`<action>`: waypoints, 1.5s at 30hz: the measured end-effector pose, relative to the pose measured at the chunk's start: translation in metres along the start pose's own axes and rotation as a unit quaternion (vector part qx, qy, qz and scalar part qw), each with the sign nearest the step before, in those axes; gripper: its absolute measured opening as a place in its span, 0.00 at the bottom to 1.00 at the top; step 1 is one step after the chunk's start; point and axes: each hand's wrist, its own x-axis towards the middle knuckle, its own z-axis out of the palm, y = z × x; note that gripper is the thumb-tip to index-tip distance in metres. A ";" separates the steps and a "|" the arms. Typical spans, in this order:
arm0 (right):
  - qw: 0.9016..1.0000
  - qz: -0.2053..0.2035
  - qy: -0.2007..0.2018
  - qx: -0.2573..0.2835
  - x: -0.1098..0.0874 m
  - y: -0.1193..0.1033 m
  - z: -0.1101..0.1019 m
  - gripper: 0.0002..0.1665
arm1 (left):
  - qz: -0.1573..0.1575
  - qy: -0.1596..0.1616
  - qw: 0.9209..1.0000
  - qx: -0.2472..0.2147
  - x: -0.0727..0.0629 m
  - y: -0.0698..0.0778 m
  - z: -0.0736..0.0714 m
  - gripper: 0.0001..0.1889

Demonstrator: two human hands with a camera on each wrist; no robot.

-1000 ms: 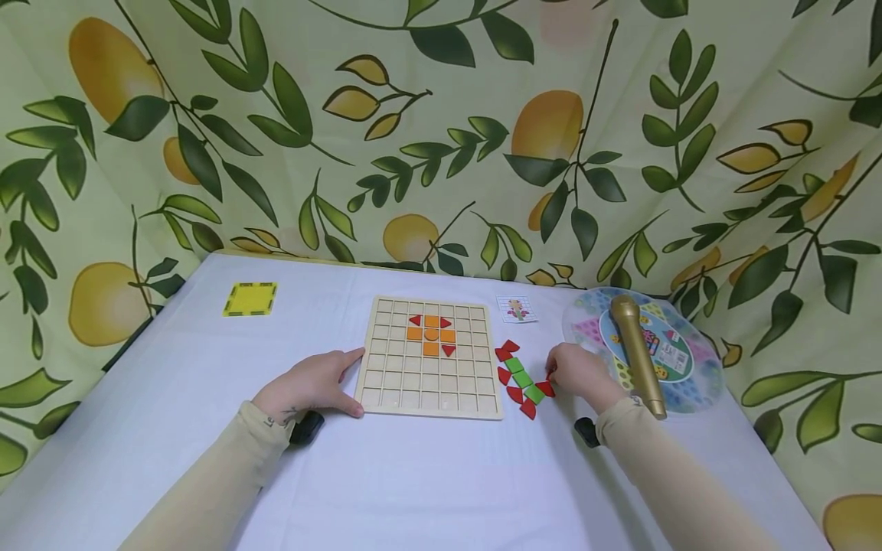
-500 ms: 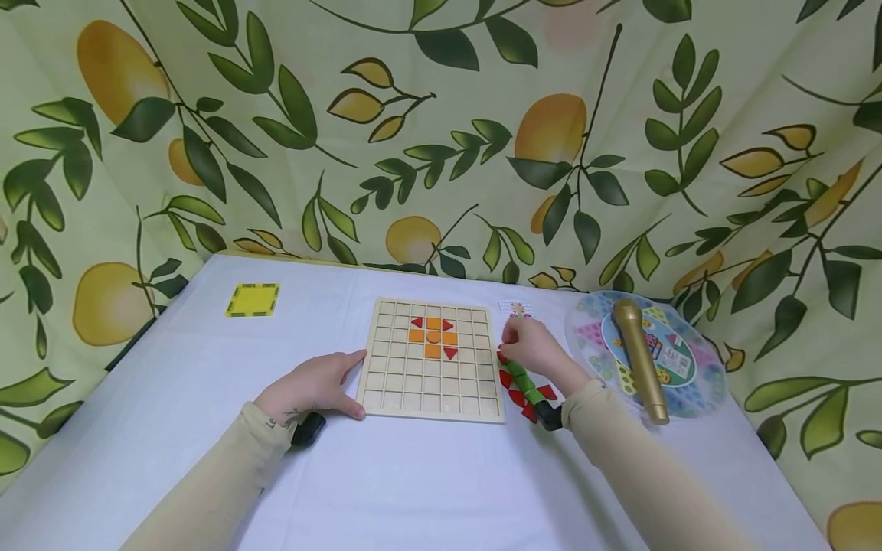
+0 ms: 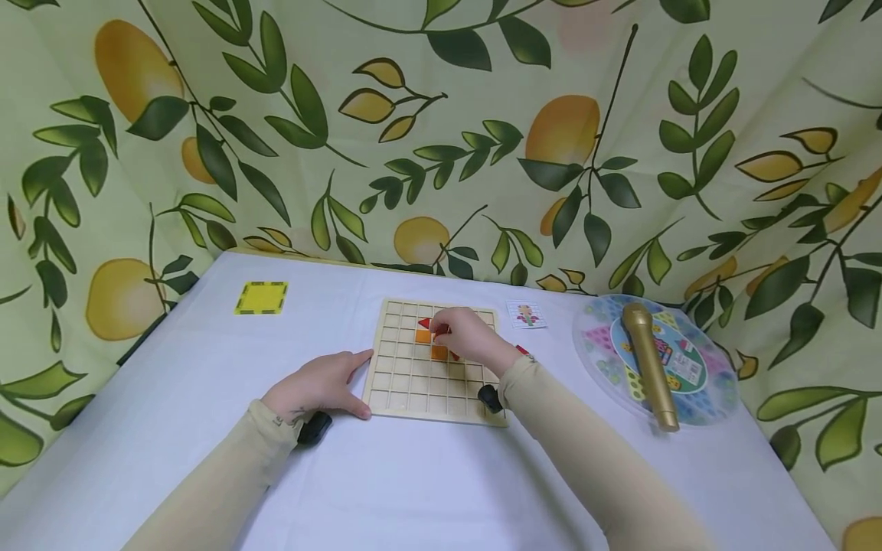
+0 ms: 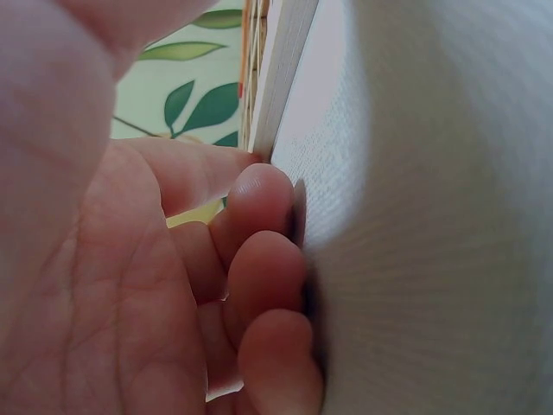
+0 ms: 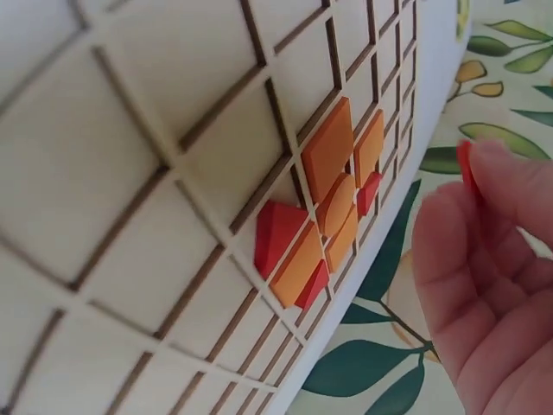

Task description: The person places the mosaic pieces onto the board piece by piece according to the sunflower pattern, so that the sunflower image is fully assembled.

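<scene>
A square wooden grid board [image 3: 400, 383] lies on the white-covered table. My left hand [image 3: 313, 388] rests at its left side, forefinger touching the edge and thumb at the near corner. In the left wrist view, the other fingers [image 4: 266, 268] curl down onto the cloth. Over the board's far part, my right hand [image 3: 470, 337] pinches a thin red tile [image 5: 467, 169] between thumb and fingertips. Orange tiles [image 5: 328, 151] form a cross around a round orange piece [image 5: 337, 205]. Red tiles [image 5: 281, 238] fill three of the corner cells beside it.
A small picture card [image 3: 527, 314] lies right of the board. Farther right, a gold microphone [image 3: 651, 367] lies on a round, clear patterned pack [image 3: 606, 363]. A yellow square [image 3: 262, 298] is at the far left. My right sleeve mostly hides the loose tiles [image 3: 523, 350].
My right hand has moved left from the loose red and green tiles to above the board, carrying a red tile. My left hand stays at the board's edge.
</scene>
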 end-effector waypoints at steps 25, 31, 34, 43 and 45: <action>0.994 0.002 -0.061 -0.095 0.022 -0.011 0.020 0.09 | 0.014 0.001 1.000 0.011 0.002 0.001 -0.001 0.56; 0.992 0.010 -0.065 -0.112 0.022 -0.011 0.021 0.08 | 0.015 0.001 1.000 0.013 0.001 0.001 -0.001 0.56; 0.990 0.014 -0.065 -0.124 0.021 -0.012 0.020 0.08 | 0.016 0.002 1.000 0.013 0.001 0.001 -0.001 0.56; 0.988 0.013 -0.069 -0.138 0.021 -0.014 0.020 0.08 | 0.013 0.002 1.000 0.008 0.000 0.002 -0.002 0.56; 0.987 0.011 -0.069 -0.143 0.021 -0.013 0.021 0.07 | 0.014 0.001 1.000 0.009 0.000 0.002 -0.002 0.56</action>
